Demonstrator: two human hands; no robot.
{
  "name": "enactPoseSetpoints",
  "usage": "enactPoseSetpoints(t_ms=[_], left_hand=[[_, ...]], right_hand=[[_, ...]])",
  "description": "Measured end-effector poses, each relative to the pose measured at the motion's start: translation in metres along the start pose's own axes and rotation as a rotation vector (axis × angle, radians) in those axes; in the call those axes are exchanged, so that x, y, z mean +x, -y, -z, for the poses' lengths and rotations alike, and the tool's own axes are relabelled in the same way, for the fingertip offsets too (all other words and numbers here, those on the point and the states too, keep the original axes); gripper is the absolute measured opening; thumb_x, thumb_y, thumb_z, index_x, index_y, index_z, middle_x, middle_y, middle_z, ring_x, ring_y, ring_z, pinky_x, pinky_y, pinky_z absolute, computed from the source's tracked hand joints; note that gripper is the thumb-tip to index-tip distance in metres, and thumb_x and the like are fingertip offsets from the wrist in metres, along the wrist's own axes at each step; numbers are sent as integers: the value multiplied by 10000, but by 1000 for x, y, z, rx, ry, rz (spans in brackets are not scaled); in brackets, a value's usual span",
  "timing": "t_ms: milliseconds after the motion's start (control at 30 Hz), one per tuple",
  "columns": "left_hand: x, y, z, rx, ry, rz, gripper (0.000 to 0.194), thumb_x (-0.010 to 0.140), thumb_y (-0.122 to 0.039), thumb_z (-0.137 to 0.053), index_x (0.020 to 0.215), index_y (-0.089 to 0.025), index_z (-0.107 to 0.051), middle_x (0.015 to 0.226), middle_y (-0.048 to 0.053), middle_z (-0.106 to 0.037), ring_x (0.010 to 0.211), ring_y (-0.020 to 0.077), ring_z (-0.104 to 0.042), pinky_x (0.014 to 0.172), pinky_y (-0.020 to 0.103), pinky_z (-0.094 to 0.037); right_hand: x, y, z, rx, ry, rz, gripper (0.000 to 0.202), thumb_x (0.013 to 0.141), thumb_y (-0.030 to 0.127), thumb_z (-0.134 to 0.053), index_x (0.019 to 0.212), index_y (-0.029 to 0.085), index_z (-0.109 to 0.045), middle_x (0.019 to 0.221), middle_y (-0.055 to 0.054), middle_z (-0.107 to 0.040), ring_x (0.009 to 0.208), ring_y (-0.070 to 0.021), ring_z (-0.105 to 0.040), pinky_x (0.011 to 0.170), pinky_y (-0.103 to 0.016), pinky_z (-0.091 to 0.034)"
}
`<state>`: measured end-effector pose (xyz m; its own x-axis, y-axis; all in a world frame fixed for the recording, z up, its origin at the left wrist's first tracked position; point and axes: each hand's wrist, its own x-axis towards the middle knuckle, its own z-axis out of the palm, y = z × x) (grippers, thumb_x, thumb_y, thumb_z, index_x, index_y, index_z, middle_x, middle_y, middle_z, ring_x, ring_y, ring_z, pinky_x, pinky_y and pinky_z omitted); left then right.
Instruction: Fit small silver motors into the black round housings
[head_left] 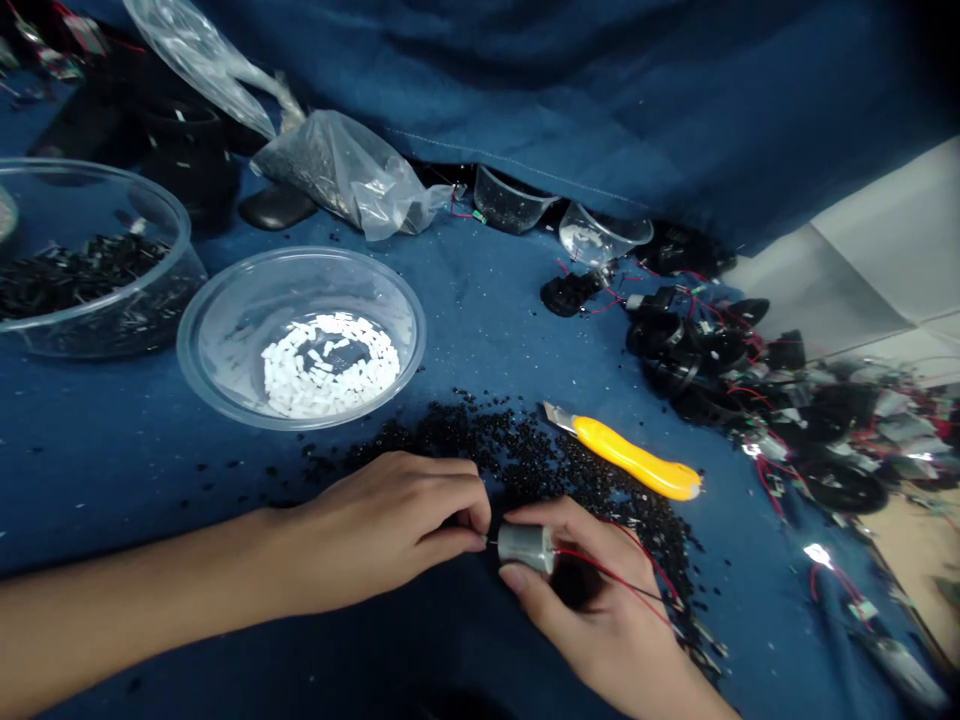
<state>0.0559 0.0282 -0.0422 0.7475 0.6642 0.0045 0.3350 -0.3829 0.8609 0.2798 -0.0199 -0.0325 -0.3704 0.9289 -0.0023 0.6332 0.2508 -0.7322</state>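
Note:
A small silver motor point(525, 547) with red and black wires lies sideways between the thumb and fingers of my right hand point(607, 590). Its thin shaft points left, toward my left hand point(409, 525). The fingertips of my left hand are pinched together at the shaft's end; whatever they hold is too small to make out. Many tiny black pieces point(487, 440) are spread on the blue cloth just beyond both hands. A yellow utility knife point(637, 458) rests on these pieces, blade to the left.
A clear bowl point(195, 385) of small white pieces stands at left, beside a larger tub point(187, 255) of black parts. Behind are a plastic bag point(349, 170) and small clear cups point(510, 205). Wired black assemblies point(817, 410) are heaped along the right.

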Motion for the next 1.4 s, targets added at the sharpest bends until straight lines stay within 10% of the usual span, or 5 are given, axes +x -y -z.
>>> enactPoseSetpoints(t_ms=[1400], left_hand=[[0, -2, 0, 15, 24, 6, 124, 868, -72, -592, 871, -196, -590, 873, -40, -577, 770, 86, -561, 668, 189, -370]], right_hand=[[-3, 0, -7, -38, -1, 101, 275, 804, 276, -714, 1054, 278, -598, 773, 52, -698, 591, -110, -635, 518, -221, -488]])
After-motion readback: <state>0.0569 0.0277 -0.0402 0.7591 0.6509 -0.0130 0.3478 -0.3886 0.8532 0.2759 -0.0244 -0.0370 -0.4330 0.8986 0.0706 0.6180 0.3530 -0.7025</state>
